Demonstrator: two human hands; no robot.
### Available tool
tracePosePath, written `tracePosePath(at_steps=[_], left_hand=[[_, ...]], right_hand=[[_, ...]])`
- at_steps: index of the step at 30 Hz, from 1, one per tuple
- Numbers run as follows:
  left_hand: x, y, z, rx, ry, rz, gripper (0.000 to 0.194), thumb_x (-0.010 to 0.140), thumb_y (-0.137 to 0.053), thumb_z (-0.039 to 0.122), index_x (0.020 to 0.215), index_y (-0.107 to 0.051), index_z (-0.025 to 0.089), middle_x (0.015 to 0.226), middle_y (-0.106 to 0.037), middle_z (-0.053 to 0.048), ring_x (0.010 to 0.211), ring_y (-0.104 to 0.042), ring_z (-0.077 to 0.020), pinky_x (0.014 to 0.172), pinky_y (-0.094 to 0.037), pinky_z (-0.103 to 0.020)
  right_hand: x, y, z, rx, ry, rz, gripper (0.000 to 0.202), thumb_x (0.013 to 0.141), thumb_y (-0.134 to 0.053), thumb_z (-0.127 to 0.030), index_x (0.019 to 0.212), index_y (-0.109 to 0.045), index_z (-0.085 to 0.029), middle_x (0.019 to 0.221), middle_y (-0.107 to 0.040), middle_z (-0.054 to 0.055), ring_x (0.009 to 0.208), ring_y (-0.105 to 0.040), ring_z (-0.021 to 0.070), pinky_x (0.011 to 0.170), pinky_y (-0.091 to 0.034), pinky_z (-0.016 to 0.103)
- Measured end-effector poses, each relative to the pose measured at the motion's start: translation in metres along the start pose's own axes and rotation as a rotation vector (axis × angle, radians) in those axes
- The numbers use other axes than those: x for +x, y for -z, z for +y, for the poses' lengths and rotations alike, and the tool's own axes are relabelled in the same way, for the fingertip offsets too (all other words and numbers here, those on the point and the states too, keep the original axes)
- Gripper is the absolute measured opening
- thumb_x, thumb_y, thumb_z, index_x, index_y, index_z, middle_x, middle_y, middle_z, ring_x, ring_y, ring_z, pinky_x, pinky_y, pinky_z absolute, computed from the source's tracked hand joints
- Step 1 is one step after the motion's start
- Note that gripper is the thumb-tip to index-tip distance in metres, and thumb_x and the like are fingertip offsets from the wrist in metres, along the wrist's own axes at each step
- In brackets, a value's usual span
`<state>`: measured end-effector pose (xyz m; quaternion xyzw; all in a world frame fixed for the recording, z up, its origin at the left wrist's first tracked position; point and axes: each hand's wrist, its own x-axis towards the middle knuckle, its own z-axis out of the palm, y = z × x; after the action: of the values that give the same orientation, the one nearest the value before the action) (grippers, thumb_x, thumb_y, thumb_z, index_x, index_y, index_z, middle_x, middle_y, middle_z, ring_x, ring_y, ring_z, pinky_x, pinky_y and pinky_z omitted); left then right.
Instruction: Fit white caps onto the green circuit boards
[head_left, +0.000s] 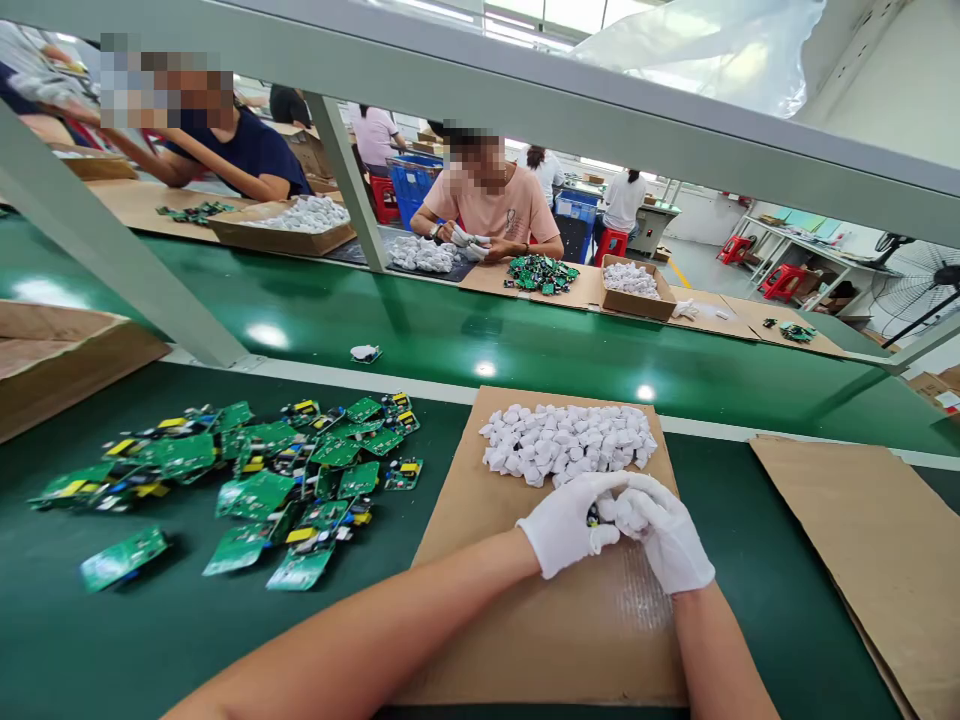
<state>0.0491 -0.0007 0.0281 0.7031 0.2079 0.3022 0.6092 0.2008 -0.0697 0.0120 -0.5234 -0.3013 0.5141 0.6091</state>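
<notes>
Both my hands wear white gloves and meet over the cardboard sheet [480,620]. My left hand [564,524] is closed round a small circuit board [593,515], of which only a dark and yellowish bit shows between the fingers. My right hand [669,535] curls against it, with a few small white pieces [632,512] in its fingers. Just beyond the hands lies a heap of the same white pieces [566,440]. To the left, many green circuit boards [259,495] with yellow and black parts are spread over the dark green bench [225,660].
A cardboard box [75,370] stands at the left edge, and flat cardboard [862,560] lies at the right. A grey frame bar [202,300] slants down on the left. Across the green conveyor [420,340], carrying one board with white on it [365,354], co-workers sit handling pieces.
</notes>
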Motion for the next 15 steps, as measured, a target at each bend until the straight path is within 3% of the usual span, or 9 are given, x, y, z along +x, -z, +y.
tracePosePath(at_steps=[3,5,7,11,15], left_hand=[[0.011,-0.009,-0.009,-0.031,0.122,-0.015,0.033,0.067,-0.063,0.018,0.1,-0.062,0.018,0.088,-0.064,-0.005,0.079,-0.059,-0.0189,0.077,-0.046,-0.034],[0.012,-0.013,-0.015,-0.106,0.265,0.035,0.03,0.068,-0.062,0.021,0.097,-0.059,0.015,0.073,-0.061,-0.002,0.055,-0.055,-0.0119,0.055,-0.047,-0.028],[0.011,-0.014,-0.018,-0.192,0.337,0.066,0.029,0.065,-0.064,0.021,0.092,-0.055,0.014,0.066,-0.055,0.001,0.045,-0.048,-0.007,0.044,-0.042,-0.022],[0.007,-0.011,-0.014,-0.257,0.318,0.089,0.023,0.066,-0.063,0.022,0.085,-0.053,0.014,0.062,-0.048,0.005,0.042,-0.046,-0.0042,0.042,-0.041,-0.02],[0.007,-0.007,-0.004,-0.324,0.35,0.024,0.028,0.066,-0.065,0.028,0.085,-0.051,0.014,0.062,-0.05,0.005,0.042,-0.049,-0.0053,0.04,-0.038,-0.018]], right_hand=[[0.0,0.002,-0.001,0.008,0.055,0.037,0.032,0.07,-0.068,-0.037,0.094,-0.06,-0.019,0.058,-0.056,-0.003,0.049,-0.046,0.0096,0.046,-0.036,0.023],[-0.001,0.003,-0.001,-0.081,0.102,0.058,0.038,0.065,-0.072,-0.032,0.098,-0.059,-0.02,0.069,-0.061,-0.001,0.059,-0.053,0.0127,0.056,-0.043,0.027],[-0.002,0.003,0.0,-0.23,0.168,0.071,0.041,0.061,-0.074,-0.028,0.098,-0.059,-0.019,0.078,-0.063,0.001,0.071,-0.057,0.0161,0.066,-0.046,0.03],[-0.002,0.001,0.005,-0.451,0.263,0.183,0.031,0.064,-0.07,-0.03,0.09,-0.059,-0.018,0.078,-0.063,0.003,0.071,-0.057,0.0168,0.068,-0.046,0.03],[-0.004,-0.002,0.004,-0.314,0.266,0.169,0.029,0.063,-0.071,-0.028,0.086,-0.055,-0.02,0.072,-0.059,-0.001,0.065,-0.054,0.0137,0.063,-0.046,0.028]])
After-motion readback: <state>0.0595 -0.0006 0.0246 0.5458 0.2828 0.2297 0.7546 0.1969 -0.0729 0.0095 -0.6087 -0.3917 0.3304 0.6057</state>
